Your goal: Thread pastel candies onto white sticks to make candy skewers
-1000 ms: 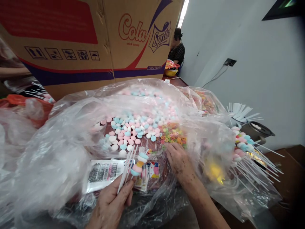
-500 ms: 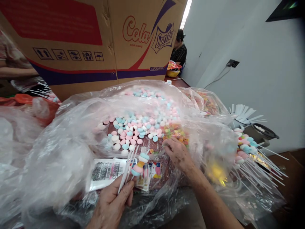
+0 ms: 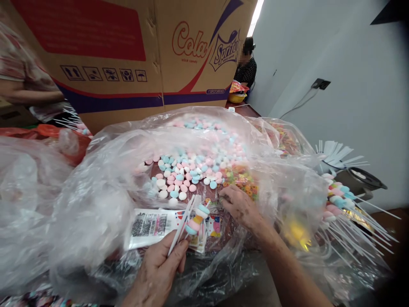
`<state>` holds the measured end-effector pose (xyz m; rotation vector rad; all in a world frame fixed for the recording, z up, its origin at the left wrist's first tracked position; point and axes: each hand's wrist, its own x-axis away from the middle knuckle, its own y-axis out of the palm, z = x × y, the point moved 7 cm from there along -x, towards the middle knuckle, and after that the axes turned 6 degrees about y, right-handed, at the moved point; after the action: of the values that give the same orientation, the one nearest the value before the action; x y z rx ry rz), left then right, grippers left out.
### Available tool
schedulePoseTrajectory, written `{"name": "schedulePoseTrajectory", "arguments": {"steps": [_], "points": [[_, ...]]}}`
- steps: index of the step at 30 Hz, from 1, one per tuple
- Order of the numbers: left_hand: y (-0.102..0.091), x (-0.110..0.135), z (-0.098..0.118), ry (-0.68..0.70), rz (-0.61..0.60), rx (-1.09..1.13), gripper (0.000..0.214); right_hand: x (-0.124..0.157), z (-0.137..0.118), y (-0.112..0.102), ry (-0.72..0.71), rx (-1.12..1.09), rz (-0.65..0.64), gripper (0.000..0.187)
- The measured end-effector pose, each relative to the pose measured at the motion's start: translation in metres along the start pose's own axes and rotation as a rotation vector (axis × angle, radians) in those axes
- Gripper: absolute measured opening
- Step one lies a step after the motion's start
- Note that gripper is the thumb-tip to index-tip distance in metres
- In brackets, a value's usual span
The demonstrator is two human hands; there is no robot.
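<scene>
My left hand (image 3: 159,273) grips a bundle of white sticks (image 3: 182,224), one of them threaded with pink, blue and white candy discs (image 3: 197,219). My right hand (image 3: 240,207) reaches into a large clear plastic bag (image 3: 96,192), fingertips at the edge of a heap of small orange and green ring candies (image 3: 241,181). Beside that heap lies a spread of pink, blue and white round candies (image 3: 188,170). Whether the right fingers pinch a candy is hidden.
A big Cola Sprite cardboard box (image 3: 134,55) stands behind the bag. Finished candy skewers (image 3: 345,209) fan out at the right by a dark pot (image 3: 364,179). Printed label sheets (image 3: 153,226) lie under my left hand. Another person stands at the back, a second one's arm at far left.
My right hand has crept forward a little to the ring candies. My left hand with the sticks stays nearly still; the view has shifted slightly.
</scene>
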<state>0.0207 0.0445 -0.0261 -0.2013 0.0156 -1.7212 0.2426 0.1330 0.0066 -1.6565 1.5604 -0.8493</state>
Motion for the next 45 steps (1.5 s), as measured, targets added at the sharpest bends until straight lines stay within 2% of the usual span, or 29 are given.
{"name": "schedulePoseTrajectory", "arguments": {"steps": [2, 4, 7, 9, 11, 14, 18, 23, 31, 40, 45], "points": [[-0.001, -0.001, 0.001, 0.018, -0.020, -0.074, 0.036, 0.005, 0.003, -0.003, 0.082, -0.263, 0.069, 0.014], [0.000, -0.002, 0.002, 0.028, -0.070, -0.147, 0.039, 0.012, 0.004, 0.002, 0.148, -0.593, 0.072, 0.014], [0.002, -0.004, 0.002, 0.010, -0.135, -0.226, 0.038, 0.021, 0.000, 0.013, 0.203, -1.033, 0.032, 0.032], [0.003, -0.005, 0.003, 0.003, -0.152, -0.259, 0.037, 0.025, -0.003, 0.019, 0.226, -1.194, -0.005, 0.039], [0.004, -0.006, 0.005, 0.012, -0.158, -0.272, 0.037, 0.027, -0.006, 0.024, 0.229, -1.245, -0.028, 0.035], [0.006, -0.006, 0.005, 0.015, -0.170, -0.262, 0.037, 0.028, -0.008, 0.023, 0.181, -1.203, 0.006, 0.028], [0.006, -0.006, 0.007, -0.003, -0.164, -0.270, 0.035, 0.031, -0.017, 0.012, 0.007, -1.001, 0.116, 0.021], [0.002, -0.003, 0.011, 0.005, -0.057, -0.222, 0.037, 0.042, -0.032, -0.002, -0.174, -0.713, 0.226, 0.022], [0.007, 0.000, 0.009, 0.029, -0.068, -0.140, 0.034, 0.052, -0.039, -0.013, -0.314, -0.595, 0.346, 0.021], [0.007, 0.002, 0.017, 0.044, -0.010, -0.095, 0.035, 0.070, -0.058, -0.011, -0.536, -0.336, 0.344, 0.047], [0.009, 0.002, 0.010, 0.057, -0.018, -0.085, 0.031, 0.073, -0.063, -0.005, -0.568, -0.307, 0.341, 0.051]]}}
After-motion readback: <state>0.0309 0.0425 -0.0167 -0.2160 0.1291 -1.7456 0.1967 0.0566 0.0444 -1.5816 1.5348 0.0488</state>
